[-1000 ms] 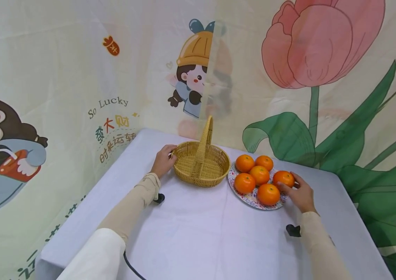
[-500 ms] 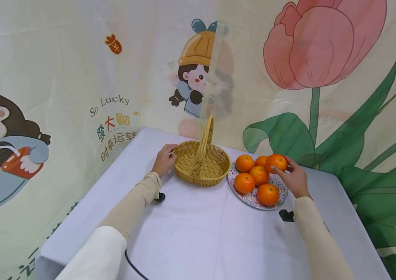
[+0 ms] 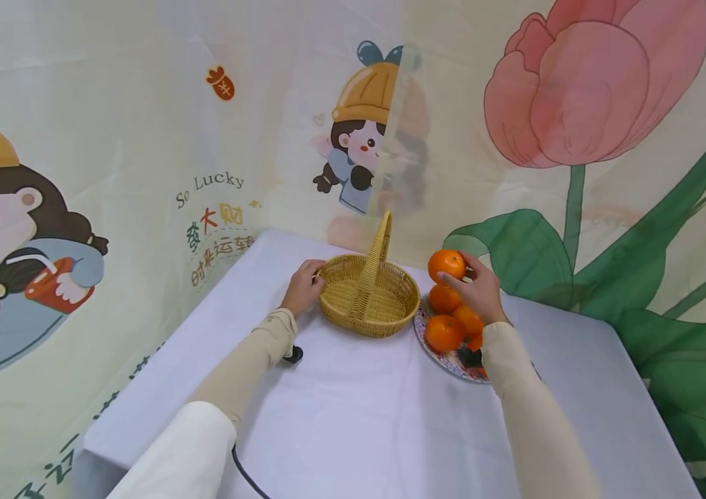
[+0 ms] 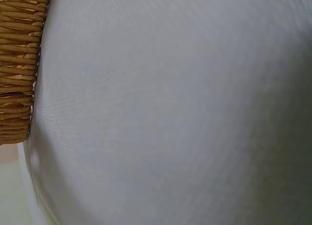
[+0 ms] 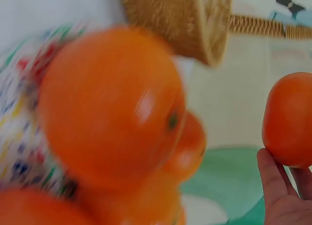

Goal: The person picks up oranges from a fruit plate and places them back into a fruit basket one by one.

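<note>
An orange (image 3: 446, 266) is held up at the far side of the plate (image 3: 433, 355), right of the basket (image 3: 370, 323). It is gripped by the right hand (image 3: 483, 291), whose fingers are parted to about the fruit's width. In the right wrist view it is shown well apart from the other oranges (image 3: 444, 333), and a green stem spot is revealed on one of these; in the head view they are partly hidden by the right arm. The held fruit is bright, smooth and slightly flattened. The basket's left rim is held by the curled fingers of the left hand (image 3: 303, 287); in the left wrist view, only woven wall, white cloth (image 4: 161, 103) and a pale strip beyond are shown.
</note>
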### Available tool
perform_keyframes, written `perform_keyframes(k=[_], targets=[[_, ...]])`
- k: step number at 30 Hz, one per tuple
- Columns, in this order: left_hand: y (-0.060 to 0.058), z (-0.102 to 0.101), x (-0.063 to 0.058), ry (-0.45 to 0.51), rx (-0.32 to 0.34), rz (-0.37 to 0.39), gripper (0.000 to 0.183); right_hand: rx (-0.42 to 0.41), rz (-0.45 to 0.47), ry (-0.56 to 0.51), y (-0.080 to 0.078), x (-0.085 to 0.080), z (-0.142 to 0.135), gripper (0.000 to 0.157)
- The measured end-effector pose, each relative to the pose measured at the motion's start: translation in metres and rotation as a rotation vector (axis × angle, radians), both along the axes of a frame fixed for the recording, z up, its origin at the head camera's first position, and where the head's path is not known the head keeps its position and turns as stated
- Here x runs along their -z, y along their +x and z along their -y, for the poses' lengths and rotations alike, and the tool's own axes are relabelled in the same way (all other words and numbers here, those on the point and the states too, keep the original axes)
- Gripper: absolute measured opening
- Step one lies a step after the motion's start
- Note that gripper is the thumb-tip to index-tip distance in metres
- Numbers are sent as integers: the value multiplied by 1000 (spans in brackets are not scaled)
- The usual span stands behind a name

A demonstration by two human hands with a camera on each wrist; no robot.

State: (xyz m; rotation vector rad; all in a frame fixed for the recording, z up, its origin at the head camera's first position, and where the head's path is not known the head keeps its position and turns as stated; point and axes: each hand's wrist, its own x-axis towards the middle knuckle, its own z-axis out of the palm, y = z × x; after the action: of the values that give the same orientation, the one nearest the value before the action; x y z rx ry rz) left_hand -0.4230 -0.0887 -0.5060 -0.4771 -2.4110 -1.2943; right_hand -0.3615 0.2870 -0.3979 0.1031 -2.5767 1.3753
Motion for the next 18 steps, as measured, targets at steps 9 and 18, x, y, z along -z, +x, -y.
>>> perform_keyframes(k=[9,18], targets=[[0,2,7,50,-15,-22,40,-117,-14,33,-23,2,59,84],[4,-5,7,79,-24,-42,38,-191,70,105,-40,17,98,77]])
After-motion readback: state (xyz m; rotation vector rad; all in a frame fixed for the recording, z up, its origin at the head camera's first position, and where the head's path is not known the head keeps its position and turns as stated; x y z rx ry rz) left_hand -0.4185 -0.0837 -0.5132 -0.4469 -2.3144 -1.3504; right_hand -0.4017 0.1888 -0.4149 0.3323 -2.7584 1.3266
